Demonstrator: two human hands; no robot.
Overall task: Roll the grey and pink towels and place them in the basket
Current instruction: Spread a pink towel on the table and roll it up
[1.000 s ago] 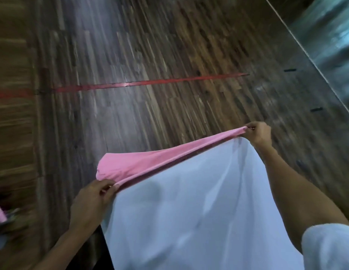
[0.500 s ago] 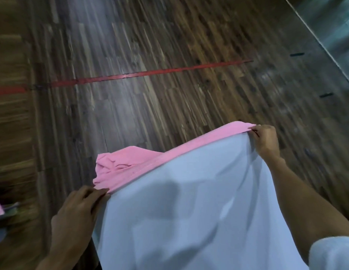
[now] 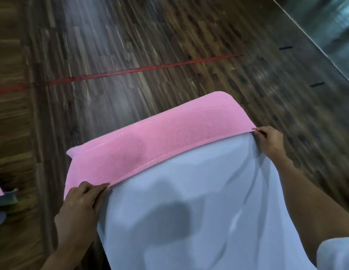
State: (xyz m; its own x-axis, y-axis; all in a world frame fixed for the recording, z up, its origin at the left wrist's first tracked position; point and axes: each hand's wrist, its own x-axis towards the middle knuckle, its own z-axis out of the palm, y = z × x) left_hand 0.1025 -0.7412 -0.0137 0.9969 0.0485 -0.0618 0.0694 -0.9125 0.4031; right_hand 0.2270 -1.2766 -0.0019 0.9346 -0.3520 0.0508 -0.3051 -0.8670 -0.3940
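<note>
A pink towel (image 3: 158, 141) lies as a wide band across the middle of the view, and a pale grey towel (image 3: 199, 211) sits on top of it, covering everything nearer the person. Only the far strip of the pink towel shows beyond the grey towel's far edge. Both are spread over a dark wooden floor (image 3: 130, 45).

The left hand (image 3: 82, 207) reaches in from the lower left, its forearm angled up and to the right. Its fingers (image 3: 95, 189) lie close together and slightly bent, with the tips at the grey towel's far left corner; whether they pinch the cloth or only press on it cannot be told. The right hand (image 3: 270, 142) comes from the lower right on a long, nearly straight arm, back of the hand upward. Its curled fingers (image 3: 259, 131) pinch the grey towel's far right corner, right where it meets the pink strip.

Beyond the fingertips, a red line (image 3: 142, 69) crosses the floor. A white sleeve (image 3: 335, 254) shows at the lower right corner.
</note>
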